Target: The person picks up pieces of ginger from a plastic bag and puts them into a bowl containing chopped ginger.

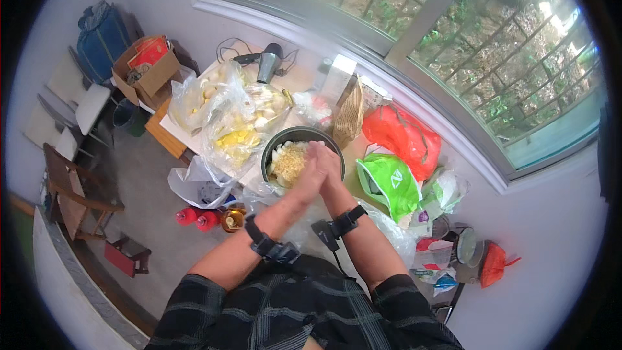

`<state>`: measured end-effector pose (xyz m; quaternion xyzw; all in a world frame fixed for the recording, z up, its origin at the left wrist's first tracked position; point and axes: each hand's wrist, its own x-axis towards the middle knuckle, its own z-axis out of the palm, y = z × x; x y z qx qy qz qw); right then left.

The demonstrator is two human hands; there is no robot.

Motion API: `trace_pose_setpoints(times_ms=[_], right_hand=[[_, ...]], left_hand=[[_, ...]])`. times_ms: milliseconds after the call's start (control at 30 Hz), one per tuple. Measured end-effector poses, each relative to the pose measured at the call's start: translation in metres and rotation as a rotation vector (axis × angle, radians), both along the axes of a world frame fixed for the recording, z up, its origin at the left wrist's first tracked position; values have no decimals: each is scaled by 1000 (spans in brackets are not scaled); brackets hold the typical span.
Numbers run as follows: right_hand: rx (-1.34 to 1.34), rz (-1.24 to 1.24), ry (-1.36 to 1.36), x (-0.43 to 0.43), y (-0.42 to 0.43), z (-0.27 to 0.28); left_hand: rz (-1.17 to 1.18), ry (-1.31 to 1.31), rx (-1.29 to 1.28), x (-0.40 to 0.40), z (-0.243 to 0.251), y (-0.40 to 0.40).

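My left hand point(310, 178) and my right hand point(331, 161) are pressed together, palm to palm, over the right side of a dark round pot point(266, 155). Whether anything lies between the palms is hidden. In the pot, a heap of yellowish, finely chopped food point(287, 164) rests on larger whitish pieces point(275, 175) that resemble garlic cloves. Left of the pot, clear plastic bags point(221, 102) hold pale bulbs or pieces and some bright yellow bits point(238, 140). Each wrist wears a black strap with a small device.
Beyond the bags lies a hair dryer point(269, 63) with its cord. A brown paper bag point(349, 119), a red plastic bag point(403, 136) and a green bag point(388, 184) crowd the right. Red-capped bottles point(197, 218) stand below the table's left side, near a wooden chair point(73, 189).
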<state>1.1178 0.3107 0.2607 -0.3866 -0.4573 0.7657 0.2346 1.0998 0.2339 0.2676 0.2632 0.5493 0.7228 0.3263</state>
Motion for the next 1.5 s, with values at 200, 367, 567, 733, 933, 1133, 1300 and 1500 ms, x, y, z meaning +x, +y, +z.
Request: trace_pose_setpoints(times_ms=[200, 367, 567, 733, 933, 1133, 1300, 1500], right_hand=[[137, 165, -270, 5, -37, 63], [7, 170, -115, -3, -45, 6], [54, 99, 29, -12, -12, 6], [-186, 118, -57, 0, 7, 32], [-508, 177, 321, 3, 5, 40], [-433, 231, 243, 14, -11, 88], [-363, 232, 292, 18, 2, 65], [-276, 362, 350, 17, 11, 45]], left_hand=[[-51, -697, -157, -7, 15, 3], [-38, -921, -116, -30, -54, 9], [40, -733, -42, 0, 26, 5], [-183, -609, -97, -3, 65, -7], [-75, 527, -404, -29, 18, -2], [27, 371, -417, -58, -17, -11], [-185, -542, -224, -52, 21, -12], [-340, -717, -82, -35, 42, -13]])
